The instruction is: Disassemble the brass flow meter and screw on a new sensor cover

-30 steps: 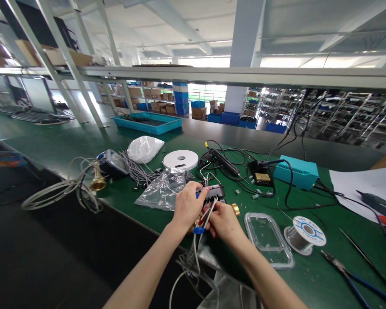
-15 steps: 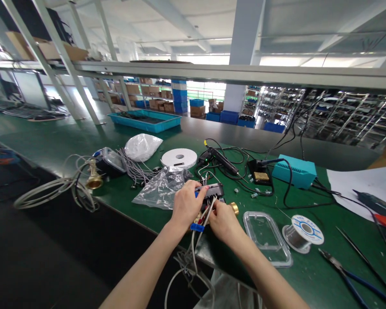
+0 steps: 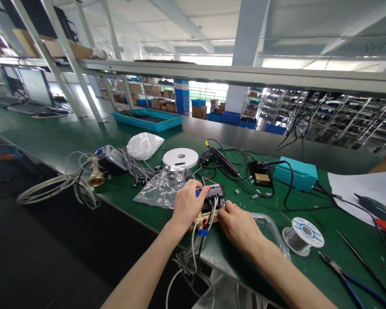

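A brass-bodied meter with a black housing (image 3: 215,191) stands near the bench's front edge. White and dark cables (image 3: 215,209) come out of the housing's near side and hang over the edge, with a blue tie (image 3: 203,232) round them. My left hand (image 3: 187,201) is closed over the left side of the housing, thumb on top. My right hand (image 3: 239,223) has its fingers curled against the right end of the meter; its fingertips are partly hidden. Just beyond the meter lies a clear plastic bag (image 3: 162,189). A clear plastic lid (image 3: 270,227) is partly behind my right hand.
Rightward are a solder spool (image 3: 304,235), pliers (image 3: 336,266), tweezers (image 3: 357,253) and a teal soldering station (image 3: 296,172). A black soldering-type tool (image 3: 224,161) and a white reel (image 3: 180,158) lie behind. Another meter (image 3: 111,161) with coiled cable is left.
My right hand has moved right, from the cables at the front to the meter's right end, uncovering the brass body and covering part of the lid. My left hand keeps its hold.
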Motion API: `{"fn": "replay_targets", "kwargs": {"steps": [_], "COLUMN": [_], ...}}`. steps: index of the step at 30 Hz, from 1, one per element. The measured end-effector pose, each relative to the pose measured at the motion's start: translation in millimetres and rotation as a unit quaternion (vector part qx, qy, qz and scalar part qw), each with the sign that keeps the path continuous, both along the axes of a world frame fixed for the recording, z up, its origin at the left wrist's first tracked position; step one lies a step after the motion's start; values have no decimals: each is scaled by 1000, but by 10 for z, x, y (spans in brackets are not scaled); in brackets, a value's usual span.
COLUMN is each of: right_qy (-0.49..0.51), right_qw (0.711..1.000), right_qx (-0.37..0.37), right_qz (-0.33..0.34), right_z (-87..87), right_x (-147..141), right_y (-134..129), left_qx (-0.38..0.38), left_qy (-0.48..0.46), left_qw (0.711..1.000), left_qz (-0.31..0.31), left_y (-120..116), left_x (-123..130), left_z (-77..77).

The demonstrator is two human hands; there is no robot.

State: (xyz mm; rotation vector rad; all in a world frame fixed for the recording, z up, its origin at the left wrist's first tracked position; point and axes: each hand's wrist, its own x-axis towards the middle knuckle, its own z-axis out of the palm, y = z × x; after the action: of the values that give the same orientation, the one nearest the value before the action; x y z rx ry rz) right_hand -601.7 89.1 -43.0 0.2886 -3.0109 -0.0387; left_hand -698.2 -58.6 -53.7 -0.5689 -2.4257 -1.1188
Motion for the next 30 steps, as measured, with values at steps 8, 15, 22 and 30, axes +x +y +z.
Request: {"fn": "replay_targets", "kwargs": {"steps": [8, 15, 22, 30], "right_qy": [152, 21, 15, 3], "right_qw": [988, 962, 955, 984], "right_qx": [-27, -237, -252, -171], "right_qz": [-13, -133, -157, -41], "right_z": [-194, -104, -12, -23], "right_x": [10, -107, -133, -48], "right_y": [-117, -261, -304, -129], "left_qx": [30, 15, 18, 26], "left_qy": [80, 109, 106, 87], "left_qw": [996, 994, 994, 996], "left_qz": [13, 15, 19, 19], "left_y": [27, 18, 33, 34], "left_x": [-41, -53, -47, -53], "left_z": [-41, -43, -40, -44]}}
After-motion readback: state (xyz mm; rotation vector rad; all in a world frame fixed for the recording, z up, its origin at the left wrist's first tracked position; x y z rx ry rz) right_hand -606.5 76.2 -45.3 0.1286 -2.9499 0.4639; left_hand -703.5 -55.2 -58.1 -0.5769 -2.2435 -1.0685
